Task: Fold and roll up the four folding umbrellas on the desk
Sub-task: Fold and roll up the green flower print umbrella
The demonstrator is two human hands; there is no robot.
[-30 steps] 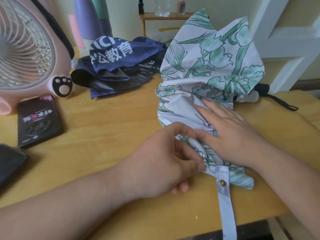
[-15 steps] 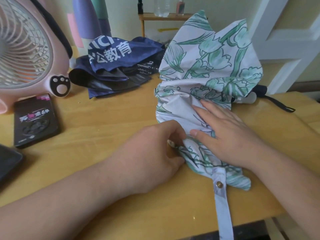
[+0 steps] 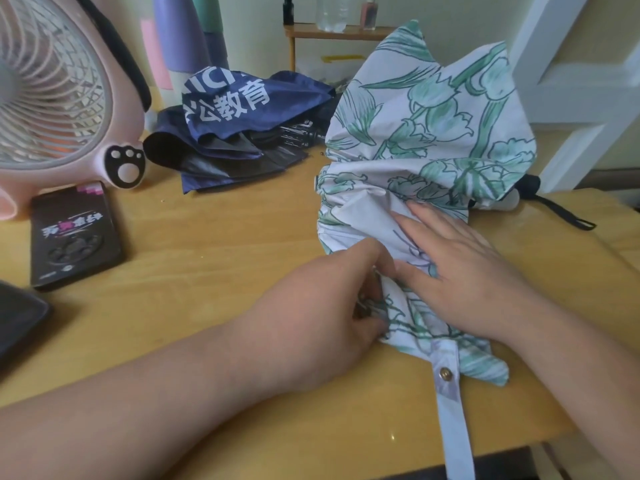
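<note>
Count, umbrellas: two in plain view. The floral umbrella (image 3: 433, 133), white with green print, lies unrolled on the right half of the desk (image 3: 207, 254). Its canopy is bunched and rises at the rear. The navy umbrella (image 3: 242, 133), printed with white characters, lies collapsed and loose at the rear centre, well apart from both hands. A black handle (image 3: 530, 187) with a wrist loop protrudes from behind the floral canopy; which umbrella it belongs to cannot be told.

Count, hands: two, both on the floral umbrella. The left hand (image 3: 329, 306) has its fingers curled and pinches the gathered folds at the near left edge of the canopy. The right hand (image 3: 460, 271) lies flat, with straight, slightly spread fingers pressing the fabric down. One closure strap (image 3: 450, 393) with a snap hangs over the near desk edge.

Change: one second ago the left fingertips showed beneath the palm; they are now tucked into the folds. The right hand keeps its position.

Other items: one pink fan (image 3: 52, 98), one black phone (image 3: 74, 233).

Container: one rear wooden shelf (image 3: 332, 31) carries three upright items, cut off by the top edge
</note>
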